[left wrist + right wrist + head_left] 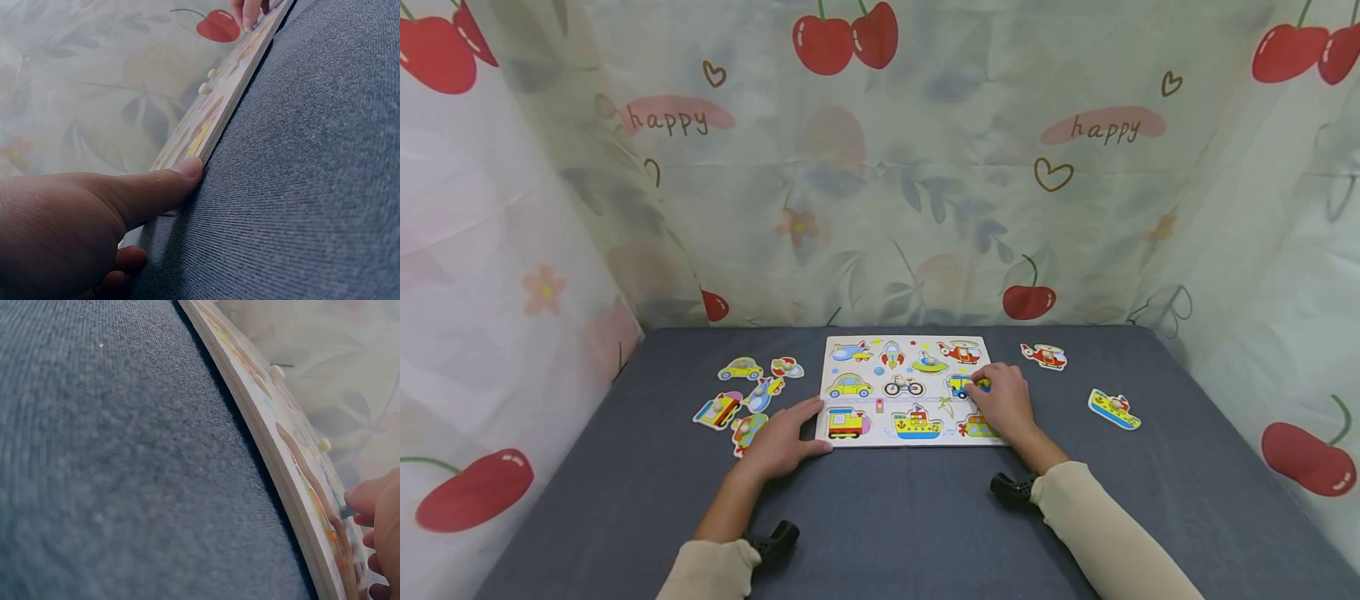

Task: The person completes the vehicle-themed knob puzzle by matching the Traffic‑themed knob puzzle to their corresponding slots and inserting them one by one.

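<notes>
"Cherry-print fabric (737, 208) behind a grey cloth-covered table (910, 517). Hands?"
"Right hand (1004, 402) pinches the blue-and-yellow bus-shaped piece (957, 386) near the flat white board's (880, 429) right edge; left hand (782, 440), spread, braces its near-left corner."
"Risk?"
"Tilting might jam the piece; slack bracing, board skids."

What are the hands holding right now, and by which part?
The right hand pinches the bus piece towards its right end; the exact contact is hidden. The left hand touches the left edge and near corner of the puzzle board.
</notes>
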